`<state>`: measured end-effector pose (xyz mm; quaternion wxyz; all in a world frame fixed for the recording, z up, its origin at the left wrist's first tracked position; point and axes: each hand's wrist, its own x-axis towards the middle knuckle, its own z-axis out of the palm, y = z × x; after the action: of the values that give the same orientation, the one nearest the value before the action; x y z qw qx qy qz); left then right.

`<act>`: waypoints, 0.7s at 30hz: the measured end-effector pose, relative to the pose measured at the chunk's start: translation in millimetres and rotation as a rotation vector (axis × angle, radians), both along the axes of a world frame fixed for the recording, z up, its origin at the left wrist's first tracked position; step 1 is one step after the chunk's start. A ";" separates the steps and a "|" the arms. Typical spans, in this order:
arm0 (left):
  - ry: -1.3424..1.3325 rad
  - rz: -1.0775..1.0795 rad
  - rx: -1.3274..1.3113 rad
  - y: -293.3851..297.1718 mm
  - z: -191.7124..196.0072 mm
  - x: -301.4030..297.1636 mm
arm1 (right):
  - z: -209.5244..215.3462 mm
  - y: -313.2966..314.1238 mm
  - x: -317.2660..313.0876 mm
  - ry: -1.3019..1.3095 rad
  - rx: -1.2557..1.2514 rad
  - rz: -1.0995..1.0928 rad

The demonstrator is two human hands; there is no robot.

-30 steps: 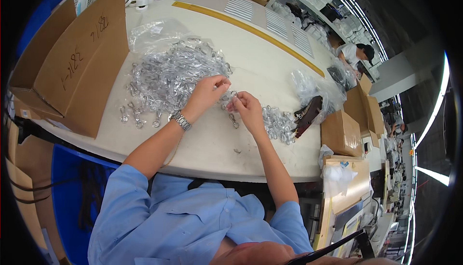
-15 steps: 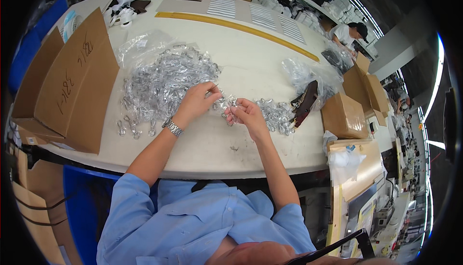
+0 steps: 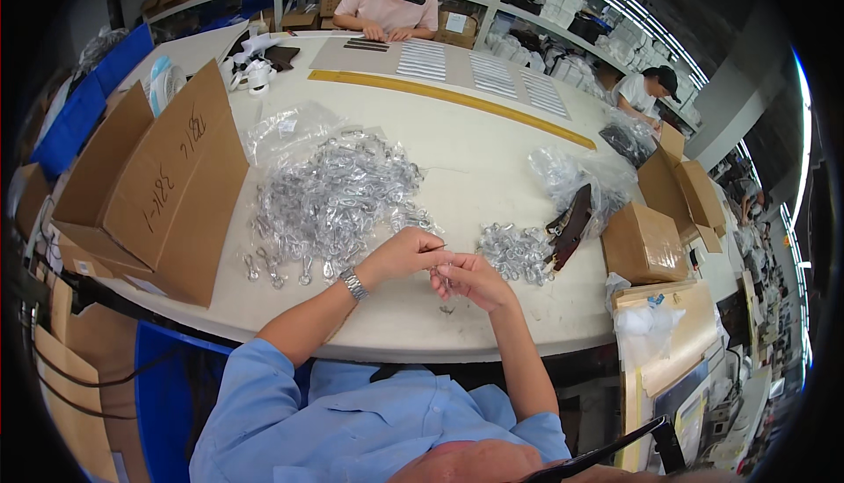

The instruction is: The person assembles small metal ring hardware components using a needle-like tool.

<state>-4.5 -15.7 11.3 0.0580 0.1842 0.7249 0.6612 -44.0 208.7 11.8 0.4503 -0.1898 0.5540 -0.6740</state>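
Observation:
My left hand (image 3: 406, 254), with a watch on its wrist, is closed in a pinch; a thin dark tip shows at its fingers, but I cannot make out what it holds. Its fingertips meet those of my right hand (image 3: 479, 281), which is closed round a small shiny metal snap hook (image 3: 444, 284), mostly hidden by the fingers. Beyond my left hand lies a big heap of metal snap hooks in clear plastic (image 3: 330, 188). To the right of my hands is a smaller pile of snap hooks (image 3: 514, 250).
A tall open cardboard box (image 3: 167, 184) stands at left. A dark brown piece (image 3: 573, 226), clear plastic bags (image 3: 580, 175) and a smaller carton (image 3: 646, 241) are at right. Across the table lies a yellow strip (image 3: 448, 101); a co-worker (image 3: 391, 8) sits beyond it.
My hands have come together and are nearer the table's front edge; before, they were apart. The whole view has shifted, showing more of the far side.

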 end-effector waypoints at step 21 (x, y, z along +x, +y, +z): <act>-0.049 0.226 0.091 17.3 -1.5 6.3 | -14.0 -41.6 10.9 0.011 -0.188 -0.580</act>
<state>1.8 1.6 9.8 -0.0076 0.0876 0.7086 0.7001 -33.1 167.1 -2.3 0.2166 -0.0683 0.5228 -0.8217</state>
